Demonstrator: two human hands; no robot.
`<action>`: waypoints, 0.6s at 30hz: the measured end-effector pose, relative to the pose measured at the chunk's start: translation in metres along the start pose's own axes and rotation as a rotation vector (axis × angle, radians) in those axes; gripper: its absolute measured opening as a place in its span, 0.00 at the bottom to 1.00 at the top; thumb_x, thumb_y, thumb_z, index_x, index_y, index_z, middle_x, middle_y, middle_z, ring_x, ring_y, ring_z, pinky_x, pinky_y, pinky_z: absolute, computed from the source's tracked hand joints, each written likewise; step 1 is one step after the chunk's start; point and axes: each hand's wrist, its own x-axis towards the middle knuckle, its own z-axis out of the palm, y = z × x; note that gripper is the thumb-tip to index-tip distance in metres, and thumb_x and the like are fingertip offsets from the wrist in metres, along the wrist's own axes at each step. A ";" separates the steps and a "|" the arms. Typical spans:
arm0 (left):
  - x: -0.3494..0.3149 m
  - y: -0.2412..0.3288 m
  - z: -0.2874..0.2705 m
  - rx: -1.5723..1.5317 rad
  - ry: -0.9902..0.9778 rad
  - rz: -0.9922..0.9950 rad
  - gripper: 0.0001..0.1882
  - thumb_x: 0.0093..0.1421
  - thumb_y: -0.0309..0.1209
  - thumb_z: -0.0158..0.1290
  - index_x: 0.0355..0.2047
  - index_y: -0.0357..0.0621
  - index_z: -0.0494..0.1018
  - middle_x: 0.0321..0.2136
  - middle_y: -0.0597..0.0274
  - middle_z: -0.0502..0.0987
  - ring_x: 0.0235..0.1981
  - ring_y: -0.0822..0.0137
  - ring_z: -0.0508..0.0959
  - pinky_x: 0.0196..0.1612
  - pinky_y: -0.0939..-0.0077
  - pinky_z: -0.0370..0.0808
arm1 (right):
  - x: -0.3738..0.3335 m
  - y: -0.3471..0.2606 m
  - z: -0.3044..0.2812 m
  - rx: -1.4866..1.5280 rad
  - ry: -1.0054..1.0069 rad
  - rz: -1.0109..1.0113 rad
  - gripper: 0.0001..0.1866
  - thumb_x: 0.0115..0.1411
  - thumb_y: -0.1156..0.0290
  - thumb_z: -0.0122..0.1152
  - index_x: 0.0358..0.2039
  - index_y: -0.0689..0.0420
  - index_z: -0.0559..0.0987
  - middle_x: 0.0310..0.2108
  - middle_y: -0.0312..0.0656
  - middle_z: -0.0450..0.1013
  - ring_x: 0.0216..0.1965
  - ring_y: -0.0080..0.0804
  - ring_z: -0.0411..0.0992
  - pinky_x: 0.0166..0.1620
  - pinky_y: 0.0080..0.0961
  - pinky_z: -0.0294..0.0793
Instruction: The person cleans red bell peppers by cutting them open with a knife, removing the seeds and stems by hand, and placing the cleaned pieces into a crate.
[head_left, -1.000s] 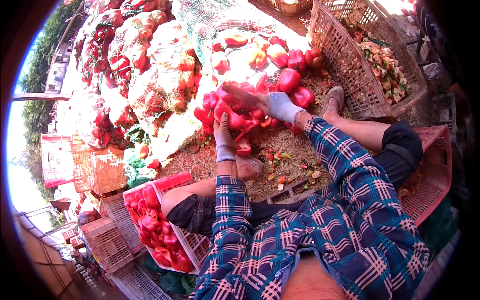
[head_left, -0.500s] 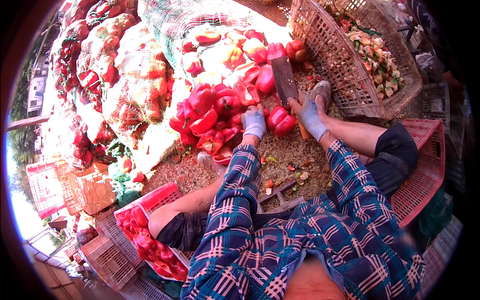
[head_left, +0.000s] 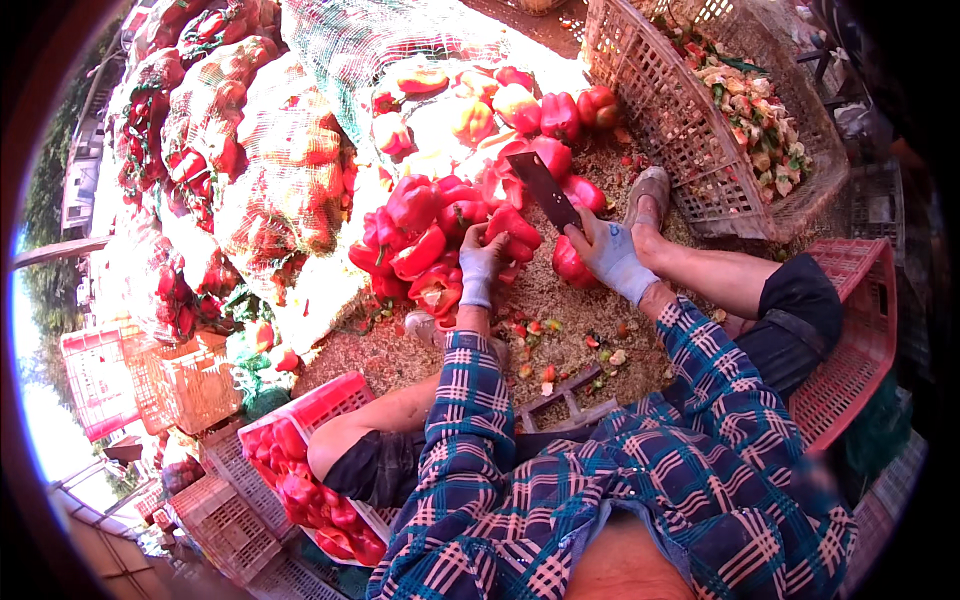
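In my left hand (head_left: 481,266), gloved in pale fabric with the fingertips bare, is a piece of red bell pepper (head_left: 514,232), gripped by its left side. My right hand (head_left: 612,252), gloved likewise, is closed round a cleaver, and its broad dark blade (head_left: 544,190) tilts up and to the left. A red bell pepper (head_left: 572,264) lies on the ground just below the right hand. Beside my left hand rises a heap of red peppers (head_left: 415,205), some of them cut open. The cleaver's handle is mostly hidden in my grip.
Net sacks of peppers (head_left: 290,150) stand at the left. A large crate (head_left: 690,120) of pale cores and scraps is at the far right. Near my left knee is a red crate (head_left: 345,388) with cut peppers. Scraps (head_left: 548,374) litter the ground between my legs.
My left hand has drawn back to the left and lifted, now holding a pepper piece. The cleaver has swung leftward with my right hand, its blade more tilted.
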 end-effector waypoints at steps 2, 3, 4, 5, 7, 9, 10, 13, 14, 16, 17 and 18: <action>-0.012 0.021 -0.009 -0.024 0.030 0.025 0.18 0.57 0.29 0.61 0.46 0.44 0.70 0.32 0.62 0.76 0.26 0.70 0.79 0.18 0.80 0.75 | -0.003 -0.022 -0.003 0.008 0.164 -0.259 0.14 0.61 0.66 0.57 0.45 0.56 0.71 0.23 0.47 0.75 0.24 0.46 0.76 0.27 0.41 0.73; -0.016 0.028 -0.013 -0.029 0.037 0.037 0.17 0.58 0.30 0.61 0.46 0.45 0.70 0.31 0.62 0.77 0.26 0.70 0.79 0.18 0.81 0.75 | -0.003 -0.034 -0.008 0.018 0.180 -0.328 0.14 0.61 0.67 0.58 0.45 0.56 0.71 0.22 0.46 0.75 0.23 0.45 0.76 0.26 0.41 0.73; -0.019 0.035 -0.017 -0.035 0.045 0.048 0.16 0.59 0.30 0.60 0.46 0.46 0.70 0.31 0.63 0.77 0.26 0.71 0.79 0.18 0.81 0.75 | -0.004 -0.043 -0.010 0.029 0.195 -0.398 0.13 0.60 0.68 0.59 0.45 0.55 0.71 0.22 0.45 0.75 0.23 0.44 0.76 0.26 0.40 0.72; -0.029 0.049 -0.016 -0.056 0.057 0.081 0.15 0.59 0.30 0.59 0.45 0.46 0.70 0.31 0.63 0.77 0.25 0.72 0.78 0.17 0.83 0.74 | -0.006 -0.049 -0.007 0.042 0.254 -0.477 0.13 0.59 0.70 0.60 0.44 0.55 0.71 0.21 0.44 0.74 0.21 0.41 0.75 0.24 0.38 0.71; -0.046 0.065 -0.020 -0.106 0.025 0.104 0.14 0.59 0.29 0.59 0.45 0.45 0.70 0.31 0.64 0.77 0.25 0.72 0.79 0.17 0.83 0.74 | -0.011 -0.052 0.007 -0.003 0.222 -0.474 0.12 0.60 0.69 0.58 0.44 0.55 0.71 0.22 0.45 0.75 0.22 0.41 0.76 0.24 0.38 0.72; -0.058 0.065 -0.027 -0.205 0.005 0.115 0.14 0.59 0.28 0.58 0.45 0.45 0.70 0.31 0.64 0.78 0.26 0.73 0.79 0.17 0.83 0.73 | -0.009 -0.051 0.027 -0.320 -0.189 -0.247 0.12 0.63 0.65 0.51 0.44 0.56 0.69 0.24 0.49 0.77 0.26 0.43 0.78 0.26 0.39 0.74; -0.060 0.062 -0.032 -0.277 -0.003 0.120 0.14 0.60 0.28 0.58 0.45 0.45 0.70 0.32 0.64 0.78 0.26 0.73 0.79 0.17 0.84 0.73 | -0.002 -0.047 0.038 -0.344 -0.376 -0.142 0.14 0.64 0.61 0.48 0.45 0.56 0.69 0.26 0.53 0.78 0.30 0.47 0.79 0.32 0.43 0.76; -0.067 0.071 -0.059 -0.278 0.027 0.175 0.16 0.59 0.26 0.58 0.47 0.45 0.70 0.33 0.63 0.79 0.24 0.73 0.79 0.17 0.84 0.71 | -0.006 -0.036 0.049 -0.201 -0.384 -0.086 0.16 0.63 0.59 0.49 0.46 0.55 0.69 0.30 0.53 0.78 0.34 0.53 0.77 0.38 0.48 0.75; -0.067 0.078 -0.072 -0.260 0.036 0.182 0.17 0.58 0.27 0.59 0.47 0.44 0.70 0.33 0.63 0.79 0.22 0.75 0.78 0.16 0.83 0.71 | -0.007 -0.035 0.046 -0.163 -0.379 -0.036 0.17 0.63 0.58 0.49 0.47 0.54 0.70 0.30 0.54 0.78 0.35 0.54 0.77 0.39 0.49 0.74; -0.065 0.093 -0.095 -0.001 0.165 0.237 0.19 0.58 0.27 0.59 0.50 0.43 0.70 0.32 0.64 0.79 0.22 0.75 0.78 0.18 0.85 0.71 | -0.009 -0.039 0.039 -0.028 -0.313 0.047 0.19 0.63 0.57 0.50 0.49 0.54 0.70 0.32 0.55 0.77 0.36 0.56 0.76 0.41 0.50 0.73; -0.051 0.085 -0.118 0.107 0.117 0.250 0.26 0.56 0.30 0.62 0.55 0.49 0.69 0.38 0.58 0.78 0.29 0.68 0.81 0.27 0.76 0.77 | -0.008 -0.038 0.032 0.066 -0.246 0.088 0.20 0.62 0.56 0.50 0.49 0.54 0.71 0.33 0.56 0.77 0.36 0.56 0.76 0.41 0.50 0.73; -0.047 0.085 -0.119 0.429 0.203 0.382 0.27 0.55 0.32 0.62 0.55 0.52 0.69 0.42 0.57 0.77 0.33 0.64 0.80 0.31 0.72 0.77 | -0.005 -0.032 0.029 0.160 -0.181 0.135 0.20 0.62 0.56 0.51 0.50 0.54 0.71 0.35 0.56 0.77 0.37 0.57 0.76 0.42 0.50 0.73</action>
